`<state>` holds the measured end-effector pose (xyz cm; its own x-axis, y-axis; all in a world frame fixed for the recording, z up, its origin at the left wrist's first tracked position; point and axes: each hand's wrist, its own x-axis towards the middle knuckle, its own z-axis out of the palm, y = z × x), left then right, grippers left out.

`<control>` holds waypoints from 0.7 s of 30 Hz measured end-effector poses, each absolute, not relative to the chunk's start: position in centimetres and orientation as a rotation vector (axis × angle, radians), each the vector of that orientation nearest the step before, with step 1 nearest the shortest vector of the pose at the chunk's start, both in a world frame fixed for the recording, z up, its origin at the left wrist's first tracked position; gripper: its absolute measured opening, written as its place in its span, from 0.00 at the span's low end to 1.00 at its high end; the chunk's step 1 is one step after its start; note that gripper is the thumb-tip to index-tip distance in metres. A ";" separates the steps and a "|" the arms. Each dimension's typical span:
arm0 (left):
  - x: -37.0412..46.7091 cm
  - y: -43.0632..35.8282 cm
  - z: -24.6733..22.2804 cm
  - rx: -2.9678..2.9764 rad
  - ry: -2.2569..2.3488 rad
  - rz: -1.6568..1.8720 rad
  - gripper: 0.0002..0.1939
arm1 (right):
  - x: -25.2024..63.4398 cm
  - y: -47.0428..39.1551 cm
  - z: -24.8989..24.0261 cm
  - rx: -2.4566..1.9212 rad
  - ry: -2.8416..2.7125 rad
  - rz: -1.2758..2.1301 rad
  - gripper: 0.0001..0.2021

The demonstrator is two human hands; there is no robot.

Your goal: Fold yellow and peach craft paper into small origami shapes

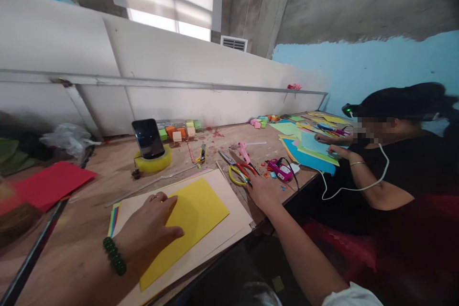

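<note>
My left hand (150, 220), with a ring and a green bead bracelet, rests over a yellow sheet (195, 215), thumb and fingers apart. Under that sheet lies a stack of cream sheets (234, 229), with coloured edges showing at its left. My right hand (265, 193) reaches across to scissors (234, 172) with yellow and red handles, its fingertips closed at the handle end. The scissors lie on the table, blades pointing away to the left. Part of the right fingers is hidden behind the hand. Just beyond is a pink glue gun (244, 152).
A phone (147, 137) leans on a yellow tape roll (154, 160). Near it are a box cutter (202, 152) and paper cubes (177, 133). A purple power strip (280, 170) lies right of the scissors. A co-worker (390, 153) sits at right beside coloured papers (311, 153). Red paper (53, 181) lies left.
</note>
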<state>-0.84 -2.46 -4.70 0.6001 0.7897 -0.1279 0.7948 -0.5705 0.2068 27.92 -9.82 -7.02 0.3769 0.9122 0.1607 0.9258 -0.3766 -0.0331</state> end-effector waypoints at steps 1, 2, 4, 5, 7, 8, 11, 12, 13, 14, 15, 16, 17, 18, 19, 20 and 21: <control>-0.9 -2.4 -4.8 2.584 1.304 -0.025 0.35 | 28.0 -9.8 -7.0 -2.509 -1.678 -0.165 0.10; -0.9 -2.3 -4.8 2.582 1.299 -0.015 0.34 | 28.1 -9.8 -7.0 -2.510 -1.668 -0.159 0.09; -1.0 -2.0 -5.1 2.580 1.268 0.005 0.34 | 28.3 -10.0 -6.9 -2.504 -1.627 -0.164 0.08; -1.0 -1.9 -5.3 2.578 1.247 0.015 0.33 | 28.5 -10.2 -6.8 -2.499 -1.597 -0.172 0.08; -1.0 -1.7 -5.5 2.573 1.209 0.041 0.33 | 28.9 -10.8 -6.5 -2.484 -1.535 -0.199 0.11; -1.0 -1.7 -5.6 2.571 1.203 0.057 0.33 | 29.1 -11.2 -6.3 -2.461 -1.509 -0.207 0.13; -0.8 -2.0 -5.7 2.575 1.251 0.102 0.33 | 29.6 -12.4 -6.0 -2.264 -1.450 -0.093 0.16; -0.7 -2.1 -5.7 2.580 1.271 0.103 0.33 | 29.6 -12.7 -6.0 -2.171 -1.439 -0.036 0.17; -0.6 -2.3 -5.6 2.585 1.286 0.098 0.33 | 29.5 -13.0 -6.1 -2.078 -1.437 0.015 0.17; -0.6 -2.4 -5.6 2.589 1.290 0.093 0.33 | 29.3 -13.1 -6.1 -1.997 -1.449 0.066 0.17; -0.5 -2.5 -5.6 2.591 1.289 0.091 0.33 | 29.0 -13.1 -6.2 -1.937 -1.475 0.114 0.17; -0.5 -2.6 -5.6 2.590 1.282 0.090 0.33 | 28.5 -12.9 -6.3 -1.884 -1.508 0.168 0.16; -0.5 -2.6 -5.6 2.588 1.276 0.092 0.33 | 28.0 -12.7 -6.3 -1.839 -1.541 0.238 0.15; -0.5 -2.6 -5.6 2.584 1.274 0.101 0.33 | 27.4 -12.3 -6.3 -1.803 -1.569 0.313 0.15; -0.5 -2.6 -5.6 2.580 1.274 0.113 0.34 | 26.8 -11.8 -6.2 -1.778 -1.601 0.383 0.14; -0.5 -2.6 -5.6 2.577 1.272 0.126 0.34 | 26.1 -11.2 -6.1 -1.765 -1.632 0.437 0.13; -0.5 -2.6 -5.6 2.573 1.269 0.136 0.34 | 25.5 -10.6 -5.9 -1.763 -1.669 0.481 0.13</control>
<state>-0.49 -2.59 -5.64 0.6121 0.7901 -0.0341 0.7649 -0.5805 0.2792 25.52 -10.60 -5.90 0.1203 0.9781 0.1699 0.7378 0.0264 -0.6745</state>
